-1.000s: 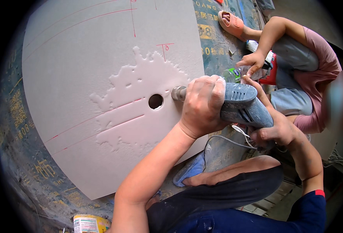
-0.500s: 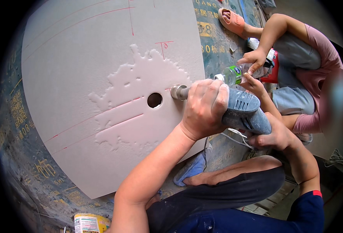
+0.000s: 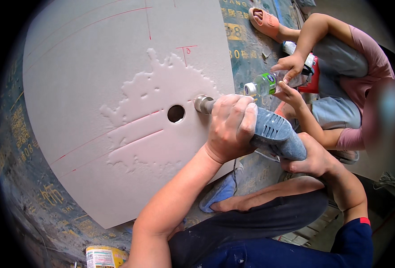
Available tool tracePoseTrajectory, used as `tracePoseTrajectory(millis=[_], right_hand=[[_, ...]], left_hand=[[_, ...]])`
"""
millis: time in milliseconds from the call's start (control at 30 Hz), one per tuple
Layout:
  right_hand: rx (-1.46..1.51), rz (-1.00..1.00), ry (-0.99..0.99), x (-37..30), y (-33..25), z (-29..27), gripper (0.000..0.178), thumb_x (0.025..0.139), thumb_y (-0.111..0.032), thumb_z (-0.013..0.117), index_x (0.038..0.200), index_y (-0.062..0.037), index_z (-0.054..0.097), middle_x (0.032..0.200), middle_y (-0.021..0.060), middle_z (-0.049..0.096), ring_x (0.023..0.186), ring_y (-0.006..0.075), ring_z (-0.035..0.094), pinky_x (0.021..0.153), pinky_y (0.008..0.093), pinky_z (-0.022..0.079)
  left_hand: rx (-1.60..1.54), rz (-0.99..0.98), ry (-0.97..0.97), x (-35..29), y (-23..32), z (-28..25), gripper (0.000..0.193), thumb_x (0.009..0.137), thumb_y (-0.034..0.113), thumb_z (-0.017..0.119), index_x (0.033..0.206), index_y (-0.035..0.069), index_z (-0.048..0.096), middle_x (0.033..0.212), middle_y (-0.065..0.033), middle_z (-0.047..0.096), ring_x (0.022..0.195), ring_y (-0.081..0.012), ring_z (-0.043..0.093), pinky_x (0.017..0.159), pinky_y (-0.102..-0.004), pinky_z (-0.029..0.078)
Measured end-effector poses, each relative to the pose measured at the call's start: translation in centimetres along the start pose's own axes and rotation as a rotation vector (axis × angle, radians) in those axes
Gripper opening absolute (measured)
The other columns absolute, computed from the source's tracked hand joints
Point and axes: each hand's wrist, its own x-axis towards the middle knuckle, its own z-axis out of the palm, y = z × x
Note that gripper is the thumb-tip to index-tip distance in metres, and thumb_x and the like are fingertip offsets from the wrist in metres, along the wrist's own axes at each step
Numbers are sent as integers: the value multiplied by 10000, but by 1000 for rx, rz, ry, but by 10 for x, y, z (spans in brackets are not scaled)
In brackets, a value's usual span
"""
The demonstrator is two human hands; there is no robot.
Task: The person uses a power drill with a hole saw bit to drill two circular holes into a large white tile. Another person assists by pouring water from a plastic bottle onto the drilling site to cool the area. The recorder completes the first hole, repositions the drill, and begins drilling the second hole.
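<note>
My left hand (image 3: 232,128) is wrapped round the front of a dusty grey-blue power tool, which looks like an angle grinder (image 3: 275,127). Behind it, my right hand (image 3: 312,157) grips the rear end; its fingers are partly hidden. At the tool's front, a round metal hole-cutting bit (image 3: 202,104) meets a large pale grey tile (image 3: 72,111). Just left of the bit, the tile has a round cut hole (image 3: 176,114). Milky water (image 3: 157,91) is spread around both. Red lines are drawn across the tile.
At the right a co-worker in a pink top (image 3: 356,98) squats, both hands on a clear plastic bottle (image 3: 264,84) pointing toward the tile. A yellow tub (image 3: 108,257) stands at the lower left. The floor has a dark printed cover (image 3: 27,152). A cord hangs below the tool.
The tool's rear end has swung slightly left and down with my right hand. Its bit stays at nearly the same spot beside the hole. The whole view has shifted a little.
</note>
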Motion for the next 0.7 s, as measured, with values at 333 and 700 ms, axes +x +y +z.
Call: tracePoseTrajectory(millis=[333,700], right_hand=[[-187,-42,38,-1,-14,10,348,759,-138,751,1039,56,678,841,158,705,762,219,681,785,385,554],[-298,-42,62,-3,-35,23,309,753,-167,753,969,39,669,841,182,732,817,305,751,816,397,569]], left_hand=[[1,1,33,-6,0,-5,580,828,166,755,1313,27,468,1226,-226,660,1080,-408,667,942,-588,512],[-5,-4,95,-10,-1,-10,618,846,208,804,1316,30,444,1240,-231,666,1085,-417,680,962,-590,525]])
